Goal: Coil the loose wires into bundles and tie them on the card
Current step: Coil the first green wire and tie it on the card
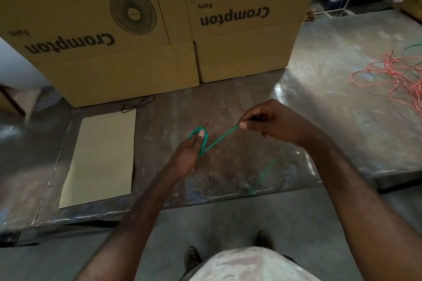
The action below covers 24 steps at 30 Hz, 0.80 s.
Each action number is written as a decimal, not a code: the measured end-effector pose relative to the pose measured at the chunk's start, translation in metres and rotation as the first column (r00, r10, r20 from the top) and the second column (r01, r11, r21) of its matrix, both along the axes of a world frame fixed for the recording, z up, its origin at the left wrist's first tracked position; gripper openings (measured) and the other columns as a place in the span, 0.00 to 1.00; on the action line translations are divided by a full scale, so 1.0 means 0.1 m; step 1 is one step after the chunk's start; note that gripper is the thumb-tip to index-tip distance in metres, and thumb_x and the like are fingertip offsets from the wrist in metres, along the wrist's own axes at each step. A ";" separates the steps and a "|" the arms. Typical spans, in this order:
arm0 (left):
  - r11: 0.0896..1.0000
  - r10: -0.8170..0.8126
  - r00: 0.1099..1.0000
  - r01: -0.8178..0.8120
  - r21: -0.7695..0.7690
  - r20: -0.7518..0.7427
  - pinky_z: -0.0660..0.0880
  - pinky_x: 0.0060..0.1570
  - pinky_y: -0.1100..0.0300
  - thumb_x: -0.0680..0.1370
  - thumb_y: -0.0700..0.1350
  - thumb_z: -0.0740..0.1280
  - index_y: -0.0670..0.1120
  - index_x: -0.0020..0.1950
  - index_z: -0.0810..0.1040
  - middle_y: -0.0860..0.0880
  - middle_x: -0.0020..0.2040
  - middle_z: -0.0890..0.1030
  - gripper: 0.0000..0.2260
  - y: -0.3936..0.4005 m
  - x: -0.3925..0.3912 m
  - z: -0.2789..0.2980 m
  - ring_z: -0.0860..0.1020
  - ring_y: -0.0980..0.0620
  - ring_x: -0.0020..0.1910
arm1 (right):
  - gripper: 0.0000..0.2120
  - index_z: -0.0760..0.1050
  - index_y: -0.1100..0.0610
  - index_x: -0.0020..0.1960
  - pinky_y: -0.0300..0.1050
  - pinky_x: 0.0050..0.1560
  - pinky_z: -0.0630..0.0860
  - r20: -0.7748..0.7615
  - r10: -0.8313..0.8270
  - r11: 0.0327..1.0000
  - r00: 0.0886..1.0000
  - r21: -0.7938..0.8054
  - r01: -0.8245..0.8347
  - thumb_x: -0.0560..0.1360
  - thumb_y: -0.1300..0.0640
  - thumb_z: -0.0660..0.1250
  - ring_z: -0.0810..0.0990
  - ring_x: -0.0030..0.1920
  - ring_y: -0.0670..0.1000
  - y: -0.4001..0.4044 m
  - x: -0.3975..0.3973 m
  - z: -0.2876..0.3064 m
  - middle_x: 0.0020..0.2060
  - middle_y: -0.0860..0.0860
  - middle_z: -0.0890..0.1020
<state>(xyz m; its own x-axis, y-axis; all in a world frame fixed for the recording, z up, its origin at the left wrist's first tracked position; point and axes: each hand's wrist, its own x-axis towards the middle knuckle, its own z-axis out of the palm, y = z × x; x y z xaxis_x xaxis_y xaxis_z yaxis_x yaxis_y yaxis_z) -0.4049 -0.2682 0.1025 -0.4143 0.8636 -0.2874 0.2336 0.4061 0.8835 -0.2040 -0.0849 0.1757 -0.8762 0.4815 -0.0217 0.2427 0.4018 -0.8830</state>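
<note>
Scuffed metal desk (228, 102), card (100, 157) lying left. Your left hand (191, 155) grips looped green wire (219, 140); right hand (269, 123) pinches its end. Wire light, springy: keep loops pinched at crossing.

The person has bare forearms, a pale mottled shirt (246, 264) and dark worn shoes (191, 258).

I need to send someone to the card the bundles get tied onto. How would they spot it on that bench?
Start at the two big Crompton boxes standing on the metal bench. Just in front of the left box, the card lies flat, left of the hands coiling green wire. It is the only pale, blank rectangular sheet there; a thin black cord lies at its far edge.
</note>
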 end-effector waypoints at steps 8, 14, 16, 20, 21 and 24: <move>0.965 -0.257 0.604 0.203 0.166 0.755 0.53 0.19 0.65 0.88 0.61 0.47 0.61 0.81 0.69 0.31 0.60 0.84 0.24 -0.25 0.22 0.11 0.56 0.57 0.17 | 0.05 0.87 0.64 0.52 0.28 0.38 0.71 -0.181 -0.113 0.994 0.977 -0.016 0.113 0.77 0.63 0.75 0.80 0.34 0.37 0.03 -0.20 -0.30 0.37 0.44 0.86; 0.881 -0.471 0.258 0.099 0.462 0.843 0.52 0.18 0.64 0.88 0.59 0.45 0.55 0.86 0.59 0.37 0.60 0.86 0.26 -0.19 0.20 0.31 0.56 0.58 0.18 | 0.06 0.84 0.63 0.54 0.42 0.32 0.71 -0.226 -0.159 0.969 0.961 -0.222 0.108 0.80 0.60 0.73 0.74 0.30 0.47 -0.07 -0.25 -0.67 0.35 0.45 0.82; 0.850 -0.520 0.176 0.013 0.527 0.836 0.53 0.18 0.65 0.89 0.58 0.43 0.55 0.87 0.56 0.37 0.64 0.84 0.25 -0.14 0.16 0.36 0.59 0.58 0.18 | 0.06 0.84 0.61 0.53 0.43 0.33 0.70 -0.230 -0.172 0.947 0.958 -0.306 0.097 0.79 0.59 0.74 0.74 0.30 0.50 -0.12 -0.26 -0.78 0.38 0.51 0.82; 0.800 -0.534 0.207 -0.190 0.569 0.820 0.66 0.20 0.69 0.90 0.54 0.43 0.58 0.86 0.56 0.40 0.73 0.79 0.23 -0.04 -0.03 0.56 0.74 0.58 0.21 | 0.08 0.84 0.63 0.55 0.45 0.32 0.70 -0.207 -0.144 0.922 0.968 -0.383 0.056 0.81 0.59 0.73 0.72 0.31 0.53 -0.29 -0.24 -0.92 0.41 0.59 0.80; 0.793 -0.495 0.268 -0.251 0.555 0.827 0.68 0.21 0.70 0.90 0.54 0.44 0.59 0.86 0.57 0.40 0.75 0.77 0.23 0.00 -0.08 0.62 0.75 0.58 0.22 | 0.08 0.84 0.64 0.57 0.44 0.31 0.70 -0.204 -0.136 0.917 0.969 -0.396 0.046 0.81 0.60 0.72 0.72 0.30 0.53 -0.35 -0.23 -0.95 0.41 0.57 0.80; 0.761 -0.220 0.484 -0.458 0.460 0.847 0.69 0.21 0.69 0.90 0.58 0.49 0.61 0.84 0.61 0.44 0.74 0.78 0.22 0.16 -0.12 0.80 0.76 0.57 0.26 | 0.12 0.82 0.61 0.65 0.41 0.27 0.69 -0.153 -0.095 0.893 0.984 -0.450 0.016 0.82 0.61 0.69 0.71 0.26 0.50 -0.55 -0.24 -0.99 0.41 0.54 0.81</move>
<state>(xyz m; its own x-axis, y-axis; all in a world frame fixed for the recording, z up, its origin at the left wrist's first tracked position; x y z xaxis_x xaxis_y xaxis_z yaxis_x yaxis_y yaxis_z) -0.4173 -0.2521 0.1826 -0.3822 0.9236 -0.0305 -0.7316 -0.2822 0.6205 -0.2278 -0.1400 0.0769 -0.8583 0.5031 -0.1017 0.0866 -0.0534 -0.9948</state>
